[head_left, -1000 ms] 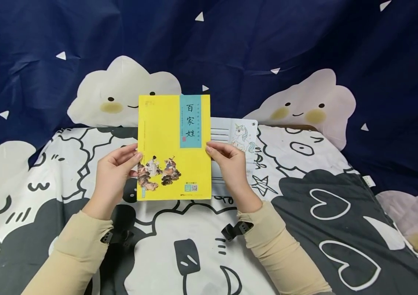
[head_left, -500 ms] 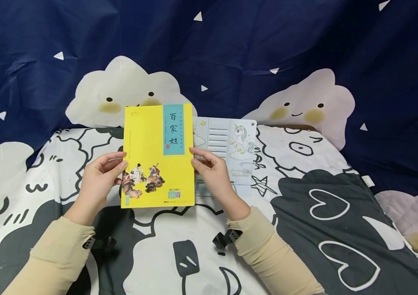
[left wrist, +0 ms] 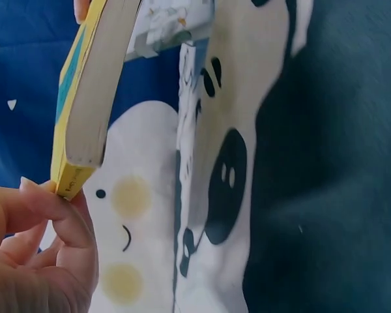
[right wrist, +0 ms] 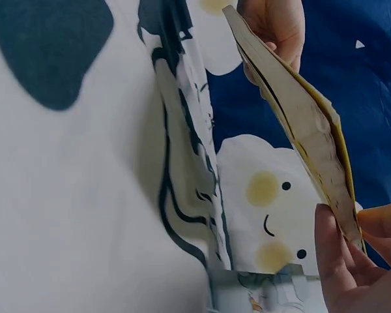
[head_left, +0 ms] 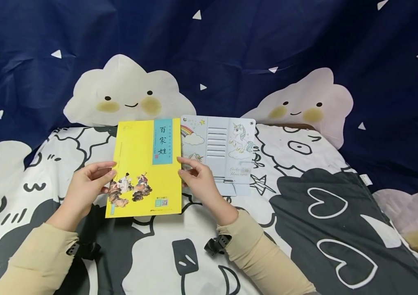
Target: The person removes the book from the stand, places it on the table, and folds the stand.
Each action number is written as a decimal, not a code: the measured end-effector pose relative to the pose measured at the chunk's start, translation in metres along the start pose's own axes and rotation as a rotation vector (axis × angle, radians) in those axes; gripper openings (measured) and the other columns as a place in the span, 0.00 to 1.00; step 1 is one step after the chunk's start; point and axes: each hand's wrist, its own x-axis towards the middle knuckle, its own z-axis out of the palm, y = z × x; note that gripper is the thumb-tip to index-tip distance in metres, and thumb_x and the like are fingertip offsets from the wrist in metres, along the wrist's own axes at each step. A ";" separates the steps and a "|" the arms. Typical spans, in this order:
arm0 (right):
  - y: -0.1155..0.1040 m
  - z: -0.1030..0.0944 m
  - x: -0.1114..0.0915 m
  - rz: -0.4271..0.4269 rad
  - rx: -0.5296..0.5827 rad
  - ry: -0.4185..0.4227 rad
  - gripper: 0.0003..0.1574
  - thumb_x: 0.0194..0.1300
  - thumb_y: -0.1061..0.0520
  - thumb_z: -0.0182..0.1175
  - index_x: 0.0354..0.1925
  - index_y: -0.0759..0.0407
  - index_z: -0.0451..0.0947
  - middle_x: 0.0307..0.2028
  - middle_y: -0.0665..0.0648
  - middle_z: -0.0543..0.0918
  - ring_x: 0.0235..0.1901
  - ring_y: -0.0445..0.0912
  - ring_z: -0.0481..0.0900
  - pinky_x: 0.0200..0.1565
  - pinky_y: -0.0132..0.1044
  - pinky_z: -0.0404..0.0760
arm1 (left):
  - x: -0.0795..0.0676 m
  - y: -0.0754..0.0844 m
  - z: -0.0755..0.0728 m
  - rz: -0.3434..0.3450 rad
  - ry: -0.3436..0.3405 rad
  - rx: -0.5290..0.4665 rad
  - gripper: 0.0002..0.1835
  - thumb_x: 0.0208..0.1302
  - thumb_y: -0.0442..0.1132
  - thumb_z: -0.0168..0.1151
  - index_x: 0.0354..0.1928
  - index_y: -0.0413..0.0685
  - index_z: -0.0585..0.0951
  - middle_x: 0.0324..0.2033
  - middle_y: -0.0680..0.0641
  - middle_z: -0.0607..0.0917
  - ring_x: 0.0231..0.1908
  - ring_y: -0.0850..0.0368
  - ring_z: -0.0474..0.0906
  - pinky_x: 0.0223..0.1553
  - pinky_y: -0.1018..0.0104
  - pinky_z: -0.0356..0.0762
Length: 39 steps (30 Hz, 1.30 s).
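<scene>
A thick yellow book (head_left: 135, 143), with a blue title panel and painted figures on its cover, is held above the patterned cloth in the head view. My left hand (head_left: 89, 184) pinches its left edge, and my right hand (head_left: 203, 184) pinches the right one. From the left wrist, the book's page block (left wrist: 98, 85) and spine show above the left hand (left wrist: 45, 251). The right wrist view has the pages (right wrist: 306, 124) slightly fanned, between thumb and fingers of the right hand (right wrist: 368, 261). Behind the book to the right is a pale unicorn-printed book stand (head_left: 240, 162) with slots.
A black-and-white cartoon cloth (head_left: 164, 246) covers the surface below. Dark blue fabric (head_left: 227, 32) with smiling clouds hangs at the back. Black wrist cameras (head_left: 218, 244) are strapped to both forearms.
Both hands have carried the book left and down, and it now leans slightly. More of the book stand, including its left panel, has come into sight.
</scene>
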 end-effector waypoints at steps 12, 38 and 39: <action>0.010 0.013 -0.001 0.035 -0.096 -0.069 0.27 0.67 0.66 0.59 0.64 0.60 0.76 0.54 0.64 0.80 0.38 0.44 0.76 0.34 0.28 0.74 | 0.003 -0.016 -0.013 -0.021 -0.048 0.079 0.27 0.73 0.44 0.58 0.66 0.35 0.72 0.34 0.72 0.78 0.31 0.71 0.76 0.28 0.70 0.80; 0.027 0.040 -0.001 0.259 -0.174 -0.230 0.35 0.70 0.59 0.59 0.71 0.66 0.64 0.62 0.62 0.76 0.49 0.47 0.74 0.50 0.36 0.75 | 0.009 -0.041 -0.023 -0.159 -0.213 0.169 0.25 0.71 0.32 0.57 0.65 0.25 0.69 0.51 0.34 0.83 0.30 0.73 0.80 0.34 0.72 0.85; 0.027 0.040 0.000 0.259 -0.179 -0.235 0.35 0.70 0.59 0.58 0.71 0.66 0.64 0.61 0.62 0.76 0.49 0.47 0.74 0.51 0.36 0.75 | 0.009 -0.042 -0.023 -0.162 -0.218 0.171 0.25 0.71 0.32 0.56 0.66 0.25 0.69 0.54 0.31 0.81 0.31 0.73 0.80 0.35 0.72 0.85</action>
